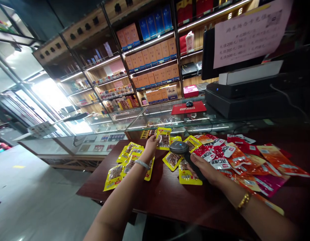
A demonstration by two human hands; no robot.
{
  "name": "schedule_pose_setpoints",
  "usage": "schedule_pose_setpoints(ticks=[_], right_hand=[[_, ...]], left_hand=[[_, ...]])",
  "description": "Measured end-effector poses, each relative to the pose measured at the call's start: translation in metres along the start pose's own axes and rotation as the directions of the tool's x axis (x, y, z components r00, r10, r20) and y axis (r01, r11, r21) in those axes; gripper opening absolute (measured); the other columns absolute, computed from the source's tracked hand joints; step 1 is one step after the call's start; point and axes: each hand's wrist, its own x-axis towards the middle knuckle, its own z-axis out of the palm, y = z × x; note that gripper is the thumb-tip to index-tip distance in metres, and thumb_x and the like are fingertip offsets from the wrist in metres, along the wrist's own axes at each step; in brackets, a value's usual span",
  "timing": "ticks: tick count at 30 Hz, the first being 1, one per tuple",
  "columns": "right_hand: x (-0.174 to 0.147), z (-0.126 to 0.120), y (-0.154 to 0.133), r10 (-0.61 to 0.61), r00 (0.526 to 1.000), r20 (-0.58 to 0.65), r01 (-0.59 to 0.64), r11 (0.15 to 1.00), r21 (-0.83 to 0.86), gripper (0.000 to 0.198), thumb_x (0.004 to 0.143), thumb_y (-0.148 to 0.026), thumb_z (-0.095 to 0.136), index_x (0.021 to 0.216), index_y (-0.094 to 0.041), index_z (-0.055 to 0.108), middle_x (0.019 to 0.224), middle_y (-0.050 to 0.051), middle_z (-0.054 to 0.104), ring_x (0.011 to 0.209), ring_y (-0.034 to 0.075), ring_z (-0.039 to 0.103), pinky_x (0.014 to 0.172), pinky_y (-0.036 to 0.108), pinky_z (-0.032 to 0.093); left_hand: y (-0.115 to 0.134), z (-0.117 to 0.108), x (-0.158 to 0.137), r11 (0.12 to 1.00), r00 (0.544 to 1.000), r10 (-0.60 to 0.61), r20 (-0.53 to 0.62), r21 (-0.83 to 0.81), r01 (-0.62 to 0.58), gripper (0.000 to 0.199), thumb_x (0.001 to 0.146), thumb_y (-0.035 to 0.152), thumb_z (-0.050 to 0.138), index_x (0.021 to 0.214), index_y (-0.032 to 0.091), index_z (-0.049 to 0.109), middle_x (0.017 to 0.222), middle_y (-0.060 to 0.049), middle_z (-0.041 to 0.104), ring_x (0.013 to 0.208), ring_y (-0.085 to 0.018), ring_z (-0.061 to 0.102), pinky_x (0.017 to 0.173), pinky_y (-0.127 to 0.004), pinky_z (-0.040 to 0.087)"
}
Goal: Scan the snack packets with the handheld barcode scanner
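Note:
My left hand (151, 144) pinches the edge of a yellow snack packet (164, 139) with a clear window and brown pieces inside, held up over the table. In my right hand (203, 166) is a dark barcode scanner (180, 147), its head tilted toward that packet. Under and around the scanner lie several more yellow packets (190, 177). Another group of yellow packets (116, 172) rests to the left of my left forearm. Red and white packets (217, 155) are heaped to the right of my right hand, beside orange ones (282, 160) and a purple one (269, 185).
The dark red table (155, 197) stands against a glass display counter (144, 117). On the counter are a red mat (177, 108) with a mouse (189, 104) and a black cash register (235, 100) bearing a pink paper sign (247, 36). Lit shelves (155, 67) with boxes stand behind.

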Motion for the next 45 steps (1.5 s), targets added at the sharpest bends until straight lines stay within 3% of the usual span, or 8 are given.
schedule_pose_setpoints(ticks=[12, 16, 20, 23, 26, 32, 39, 45], right_hand=[[-0.001, -0.002, 0.001, -0.006, 1.000, -0.016, 0.006, 1.000, 0.003, 0.055, 0.082, -0.076, 0.057, 0.079, -0.022, 0.045, 0.056, -0.007, 0.054, 0.038, 0.008, 0.045, 0.042, 0.022, 0.038], [-0.002, -0.004, 0.001, 0.005, 1.000, -0.020, -0.005, 1.000, 0.016, 0.054, 0.082, -0.075, 0.059, 0.079, -0.022, 0.045, 0.056, -0.007, 0.053, 0.039, 0.009, 0.045, 0.042, 0.023, 0.038], [-0.003, -0.004, -0.001, 0.045, 0.999, -0.022, -0.044, 0.998, 0.036, 0.054, 0.080, -0.074, 0.063, 0.083, -0.022, 0.047, 0.057, -0.006, 0.052, 0.039, 0.009, 0.045, 0.043, 0.024, 0.038], [-0.003, -0.001, 0.000, 0.054, 0.998, -0.018, -0.053, 0.998, 0.041, 0.055, 0.078, -0.074, 0.065, 0.084, -0.022, 0.049, 0.060, -0.005, 0.053, 0.041, 0.009, 0.045, 0.043, 0.024, 0.038], [-0.003, 0.000, 0.003, 0.052, 0.999, -0.004, -0.052, 0.998, 0.024, 0.055, 0.078, -0.074, 0.064, 0.081, -0.021, 0.050, 0.061, -0.004, 0.055, 0.042, 0.009, 0.046, 0.044, 0.024, 0.039], [-0.001, -0.002, 0.009, 0.064, 0.998, 0.023, -0.064, 0.998, -0.018, 0.056, 0.078, -0.076, 0.063, 0.076, -0.021, 0.051, 0.060, -0.003, 0.056, 0.042, 0.010, 0.047, 0.044, 0.025, 0.039], [-0.003, -0.002, 0.011, 0.090, 0.996, 0.022, -0.090, 0.996, 0.013, 0.054, 0.079, -0.073, 0.064, 0.078, -0.020, 0.053, 0.060, -0.003, 0.054, 0.044, 0.009, 0.044, 0.044, 0.025, 0.038], [-0.001, -0.004, 0.017, 0.092, 0.995, 0.044, -0.091, 0.996, -0.014, 0.054, 0.080, -0.073, 0.063, 0.083, -0.020, 0.055, 0.062, -0.002, 0.056, 0.044, 0.010, 0.047, 0.045, 0.025, 0.037]], left_hand=[[0.022, 0.040, -0.021, 0.967, 0.980, -0.177, 0.091, -0.168, 0.190, 0.042, 0.080, 0.032, 0.070, 0.116, 0.012, 0.065, 0.093, -0.011, 0.074, 0.082, -0.021, 0.071, 0.078, -0.033, 0.055], [0.044, 0.031, -0.019, 0.946, 0.981, -0.155, 0.113, 0.303, 0.115, 0.044, 0.087, 0.036, 0.066, 0.127, 0.016, 0.062, 0.105, -0.011, 0.074, 0.099, -0.022, 0.069, 0.089, -0.032, 0.051], [0.068, -0.027, -0.030, 0.694, 0.990, -0.143, 0.003, 0.714, 0.099, 0.030, 0.071, 0.031, 0.082, 0.096, 0.018, 0.073, 0.113, -0.013, 0.071, 0.125, -0.034, 0.054, 0.109, -0.041, 0.037], [0.072, -0.066, -0.061, 0.150, 0.984, -0.178, -0.012, 0.988, 0.040, 0.043, 0.070, 0.053, 0.079, 0.094, 0.018, 0.073, 0.119, -0.018, 0.067, 0.127, -0.039, 0.050, 0.110, -0.047, 0.033], [0.060, -0.081, -0.096, -0.101, 0.974, -0.225, -0.021, 0.995, -0.002, 0.063, 0.071, 0.069, 0.070, 0.108, 0.018, 0.070, 0.124, -0.021, 0.063, 0.126, -0.041, 0.049, 0.107, -0.048, 0.035], [0.040, -0.095, -0.122, -0.080, 0.991, -0.071, -0.112, 0.991, 0.106, 0.080, 0.080, 0.070, 0.058, 0.140, 0.017, 0.050, 0.142, -0.022, 0.052, 0.131, -0.040, 0.044, 0.108, -0.047, 0.033], [0.034, -0.134, -0.119, -0.105, 0.937, -0.144, -0.319, 0.946, 0.306, 0.069, 0.074, 0.070, 0.062, 0.114, 0.013, 0.062, 0.119, -0.023, 0.066, 0.117, -0.041, 0.057, 0.096, -0.044, 0.041], [0.033, -0.133, -0.118, 0.151, 0.920, -0.026, -0.390, 0.909, 0.390, 0.048, 0.087, 0.060, 0.053, 0.114, 0.020, 0.055, 0.110, -0.016, 0.071, 0.106, -0.035, 0.065, 0.080, -0.037, 0.045]])
